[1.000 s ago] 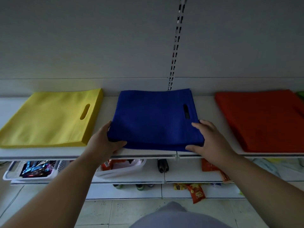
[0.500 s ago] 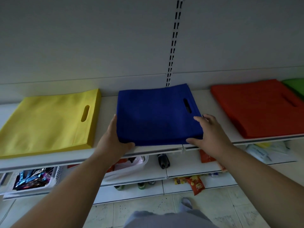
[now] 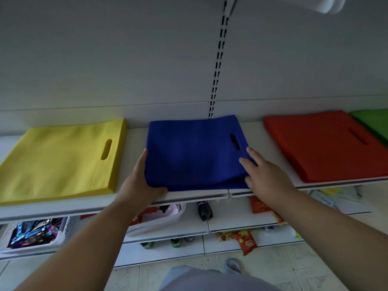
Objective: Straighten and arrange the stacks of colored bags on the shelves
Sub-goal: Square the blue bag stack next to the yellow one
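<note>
On the top shelf [image 3: 134, 201], taken as landmark, four stacks of coloured bags are counted: the yellow stack [image 3: 63, 158] at its left end, the blue stack [image 3: 195, 152] at its middle, the red stack [image 3: 323, 143] to the right and a green stack [image 3: 373, 124] cut by the frame beyond. Yellow and red appear squared. Work sits at the blue stack, whose lower front layers jut out unevenly. Two hands are counted: the left hand [image 3: 140, 181] lies against its left edge, thumb curled under the front corner; the right hand [image 3: 264, 175] has fingers curled over the right front corner, thumb beneath. By this view, blue is unfinished, green unjudgeable.
</note>
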Action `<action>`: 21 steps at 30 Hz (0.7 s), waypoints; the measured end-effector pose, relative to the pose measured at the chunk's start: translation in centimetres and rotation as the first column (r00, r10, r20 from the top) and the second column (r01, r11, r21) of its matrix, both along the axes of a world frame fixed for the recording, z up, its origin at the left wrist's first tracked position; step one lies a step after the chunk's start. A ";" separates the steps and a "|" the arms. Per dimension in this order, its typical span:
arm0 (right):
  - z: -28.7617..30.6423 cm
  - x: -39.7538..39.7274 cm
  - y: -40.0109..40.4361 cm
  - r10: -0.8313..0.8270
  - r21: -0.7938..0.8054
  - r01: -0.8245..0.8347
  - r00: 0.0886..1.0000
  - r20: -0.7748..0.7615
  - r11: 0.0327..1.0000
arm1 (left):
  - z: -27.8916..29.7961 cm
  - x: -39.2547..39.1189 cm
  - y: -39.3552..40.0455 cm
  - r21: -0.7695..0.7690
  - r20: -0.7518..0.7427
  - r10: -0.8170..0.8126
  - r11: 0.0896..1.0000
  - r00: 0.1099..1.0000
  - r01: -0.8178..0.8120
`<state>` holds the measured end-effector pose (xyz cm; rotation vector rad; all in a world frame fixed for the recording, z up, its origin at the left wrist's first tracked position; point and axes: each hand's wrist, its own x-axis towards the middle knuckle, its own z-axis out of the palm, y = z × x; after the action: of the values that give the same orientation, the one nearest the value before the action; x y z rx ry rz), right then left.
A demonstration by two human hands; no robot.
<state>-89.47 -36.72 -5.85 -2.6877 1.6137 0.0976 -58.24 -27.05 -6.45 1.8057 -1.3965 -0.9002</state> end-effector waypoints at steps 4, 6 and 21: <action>-0.7 -0.8 1.1 -0.013 -0.008 0.013 0.998 0.056 1.000 | -0.3 0.3 0.2 0.070 -0.033 0.036 0.997 0.999 -0.033; -0.9 -1.0 1.4 -0.022 -0.015 0.023 0.999 0.040 1.000 | -0.4 0.4 0.3 0.124 -0.037 0.088 0.989 0.995 -0.083; -0.2 1.2 -1.2 -0.248 -0.004 0.256 0.939 0.238 0.967 | 2.2 -1.2 -0.3 0.239 -0.447 0.472 0.882 0.760 -0.407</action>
<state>-88.29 -37.88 -6.05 -2.3763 1.8747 -0.2448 -59.47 -27.32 -4.27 1.7196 -0.5613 -1.1050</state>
